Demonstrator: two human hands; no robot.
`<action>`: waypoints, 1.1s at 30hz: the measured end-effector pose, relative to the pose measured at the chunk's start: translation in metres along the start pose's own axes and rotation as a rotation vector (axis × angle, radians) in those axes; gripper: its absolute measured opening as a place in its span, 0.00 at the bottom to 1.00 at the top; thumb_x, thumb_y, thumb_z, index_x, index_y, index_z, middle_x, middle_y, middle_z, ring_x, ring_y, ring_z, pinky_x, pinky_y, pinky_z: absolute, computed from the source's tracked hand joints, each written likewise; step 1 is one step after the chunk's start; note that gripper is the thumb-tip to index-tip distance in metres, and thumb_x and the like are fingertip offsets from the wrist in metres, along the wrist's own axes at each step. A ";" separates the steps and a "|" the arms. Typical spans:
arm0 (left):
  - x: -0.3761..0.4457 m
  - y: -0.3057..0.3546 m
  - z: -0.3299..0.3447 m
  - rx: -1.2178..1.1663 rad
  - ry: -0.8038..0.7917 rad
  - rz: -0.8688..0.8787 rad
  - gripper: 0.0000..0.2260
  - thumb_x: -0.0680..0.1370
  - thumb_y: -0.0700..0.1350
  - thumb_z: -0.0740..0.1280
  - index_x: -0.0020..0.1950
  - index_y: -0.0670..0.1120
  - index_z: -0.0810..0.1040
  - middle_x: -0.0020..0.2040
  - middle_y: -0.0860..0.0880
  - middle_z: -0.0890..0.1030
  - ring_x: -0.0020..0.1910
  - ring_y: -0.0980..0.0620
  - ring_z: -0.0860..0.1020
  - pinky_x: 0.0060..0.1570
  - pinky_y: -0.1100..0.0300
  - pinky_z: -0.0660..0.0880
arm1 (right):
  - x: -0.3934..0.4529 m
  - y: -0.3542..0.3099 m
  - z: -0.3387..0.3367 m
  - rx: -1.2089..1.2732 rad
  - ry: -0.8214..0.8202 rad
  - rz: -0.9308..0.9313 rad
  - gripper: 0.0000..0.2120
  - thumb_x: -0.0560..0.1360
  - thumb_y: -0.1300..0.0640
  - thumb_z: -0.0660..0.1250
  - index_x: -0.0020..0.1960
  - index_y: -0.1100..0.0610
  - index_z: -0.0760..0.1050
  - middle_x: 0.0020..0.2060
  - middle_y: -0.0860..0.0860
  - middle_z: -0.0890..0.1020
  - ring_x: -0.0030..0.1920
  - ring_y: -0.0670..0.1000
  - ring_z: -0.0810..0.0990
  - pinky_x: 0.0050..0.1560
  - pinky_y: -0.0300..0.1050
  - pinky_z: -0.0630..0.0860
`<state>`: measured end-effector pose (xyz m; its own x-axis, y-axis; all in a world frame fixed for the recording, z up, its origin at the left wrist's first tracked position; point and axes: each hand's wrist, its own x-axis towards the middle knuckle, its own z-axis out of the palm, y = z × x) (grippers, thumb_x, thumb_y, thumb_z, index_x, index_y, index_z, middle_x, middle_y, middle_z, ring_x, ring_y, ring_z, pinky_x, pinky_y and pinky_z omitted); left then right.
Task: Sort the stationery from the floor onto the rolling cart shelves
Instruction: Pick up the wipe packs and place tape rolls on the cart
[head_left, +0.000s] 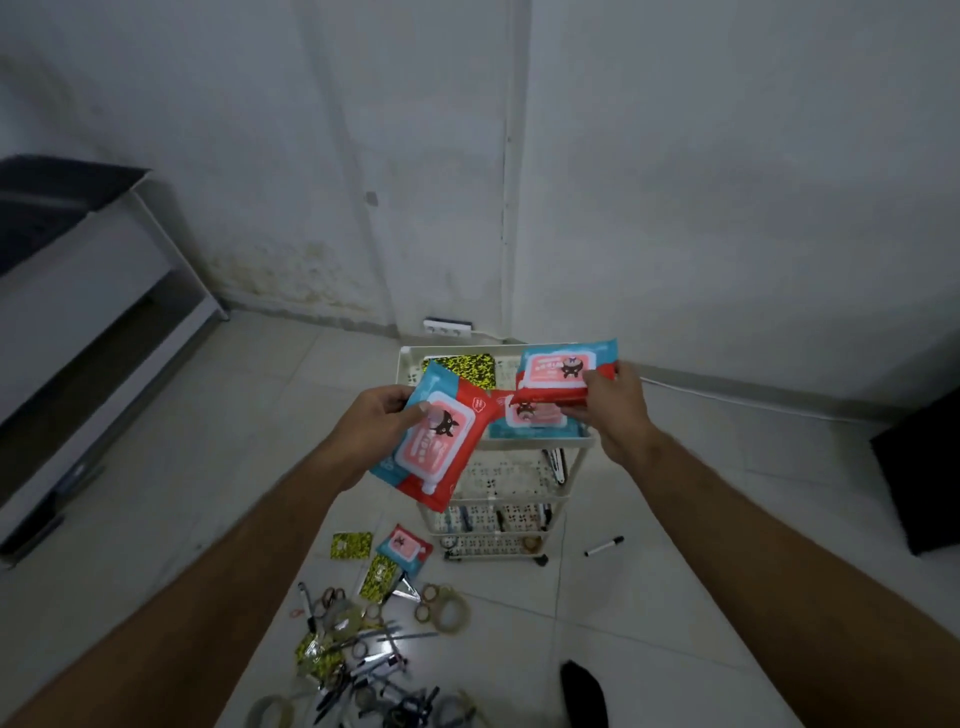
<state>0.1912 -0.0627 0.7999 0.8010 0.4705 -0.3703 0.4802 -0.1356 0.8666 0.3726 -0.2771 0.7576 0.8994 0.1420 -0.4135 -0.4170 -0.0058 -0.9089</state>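
Note:
A cream rolling cart (571, 444) with three perforated shelves stands by the wall. My left hand (376, 415) grips a red, blue and pink wipes pack (434, 447) in front of the cart's left side. Over the top shelf, my right hand (615, 402) holds a second wipes pack (563, 371). A third pack (535, 418) and a yellow-black packet (465, 369) lie on the top shelf. On the floor lie another wipes pack (404, 548), yellow-black packets (352, 544), tape rolls (449, 613), scissors and pens (374, 670).
A black marker (604, 546) lies on the tiles right of the cart. A low white bench or shelf (93, 322) stands at the left wall. A dark object (919, 483) sits at the right. A power strip (448, 328) lies behind the cart. My dark sock (584, 693) is at the bottom.

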 end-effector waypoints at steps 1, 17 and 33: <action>0.008 0.002 0.006 -0.012 0.004 -0.031 0.06 0.80 0.47 0.68 0.56 0.48 0.81 0.46 0.50 0.87 0.44 0.51 0.86 0.41 0.58 0.80 | 0.016 -0.003 -0.001 -0.032 0.004 0.004 0.12 0.80 0.65 0.62 0.63 0.59 0.72 0.53 0.57 0.83 0.45 0.53 0.86 0.35 0.48 0.83; 0.082 0.016 0.061 0.264 0.009 -0.123 0.09 0.80 0.50 0.62 0.53 0.51 0.80 0.44 0.52 0.84 0.40 0.54 0.84 0.41 0.58 0.77 | 0.121 0.009 0.012 -0.836 -0.266 -0.248 0.15 0.78 0.58 0.69 0.63 0.59 0.73 0.58 0.54 0.83 0.52 0.54 0.84 0.35 0.32 0.72; 0.158 0.033 0.167 0.894 -0.091 0.179 0.17 0.84 0.52 0.57 0.72 0.57 0.73 0.69 0.48 0.75 0.70 0.44 0.65 0.71 0.43 0.56 | 0.120 0.003 -0.029 -1.026 -0.269 -0.569 0.11 0.80 0.53 0.66 0.61 0.56 0.75 0.56 0.51 0.77 0.47 0.42 0.73 0.36 0.25 0.63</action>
<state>0.3935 -0.1384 0.7142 0.8968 0.3123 -0.3133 0.4140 -0.8422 0.3455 0.4836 -0.2892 0.7038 0.8134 0.5812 -0.0255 0.4393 -0.6425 -0.6279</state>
